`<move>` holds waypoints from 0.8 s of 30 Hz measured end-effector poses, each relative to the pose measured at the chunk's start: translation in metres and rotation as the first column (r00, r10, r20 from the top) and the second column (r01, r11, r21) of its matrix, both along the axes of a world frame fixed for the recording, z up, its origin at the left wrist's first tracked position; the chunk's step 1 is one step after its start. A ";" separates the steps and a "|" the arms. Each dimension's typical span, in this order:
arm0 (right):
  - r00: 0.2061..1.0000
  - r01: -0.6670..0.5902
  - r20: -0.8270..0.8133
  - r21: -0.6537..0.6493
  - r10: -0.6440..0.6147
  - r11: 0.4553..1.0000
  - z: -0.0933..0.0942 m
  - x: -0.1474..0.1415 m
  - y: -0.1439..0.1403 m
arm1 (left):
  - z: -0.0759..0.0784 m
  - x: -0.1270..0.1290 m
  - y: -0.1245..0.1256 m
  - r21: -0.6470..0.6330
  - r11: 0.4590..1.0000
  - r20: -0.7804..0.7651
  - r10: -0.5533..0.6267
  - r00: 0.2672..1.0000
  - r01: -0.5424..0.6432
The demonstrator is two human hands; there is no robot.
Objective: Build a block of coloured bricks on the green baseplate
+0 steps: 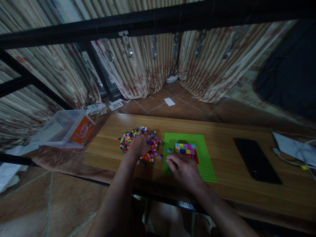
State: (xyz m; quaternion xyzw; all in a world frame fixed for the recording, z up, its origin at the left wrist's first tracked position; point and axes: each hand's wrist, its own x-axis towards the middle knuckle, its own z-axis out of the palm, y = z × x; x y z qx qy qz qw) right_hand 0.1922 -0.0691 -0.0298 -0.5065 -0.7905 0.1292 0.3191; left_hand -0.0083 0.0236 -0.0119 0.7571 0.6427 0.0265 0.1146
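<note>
Long light-wood tabletop (222, 131) carrying everything. Square green studded plastic baseplate (207, 164) at centre, within easy reach. Heap of small multicoloured plastic bricks (128, 138) at nine o'clock. Left hand (139, 144) cupped over heap, grip hidden. Right hand (184, 168) curled, pressing the baseplate's near edge beside the stacked bricks (186, 149), steadying.

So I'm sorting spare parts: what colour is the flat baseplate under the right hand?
Bright green, seen in the head view: the baseplate under the right hand.

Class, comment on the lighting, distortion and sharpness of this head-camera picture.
Head view: dim, bluish light; wide-angle bending of the black frame bar; the loose brick pile under the left hand is soft, and the right hand casts only faint shadow on the green baseplate.
</note>
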 end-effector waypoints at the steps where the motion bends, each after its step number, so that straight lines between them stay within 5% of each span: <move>1: 1.000 0.020 0.018 0.020 -0.020 1.000 0.002 0.000 0.000 | 0.000 -0.001 0.000 0.000 1.000 0.006 0.003 1.000 -0.003; 7: 0.968 0.048 0.239 0.112 -0.074 0.992 0.004 -0.005 0.002 | 0.002 -0.004 0.002 -0.029 1.000 -0.009 0.011 1.000 -0.011; 14: 0.894 0.137 0.420 0.070 -0.154 0.988 -0.002 -0.020 -0.005 | -0.002 -0.003 0.002 -0.027 1.000 0.026 -0.014 1.000 0.015; 18: 0.901 0.129 0.411 0.056 -0.141 0.990 -0.006 -0.026 -0.010 | 0.000 -0.001 0.001 -0.037 0.999 0.021 -0.023 1.000 0.023; 24: 0.960 -0.046 0.278 0.029 0.036 0.999 -0.011 -0.037 -0.017 | 0.008 -0.002 0.001 -0.008 0.999 0.071 0.032 0.997 -0.032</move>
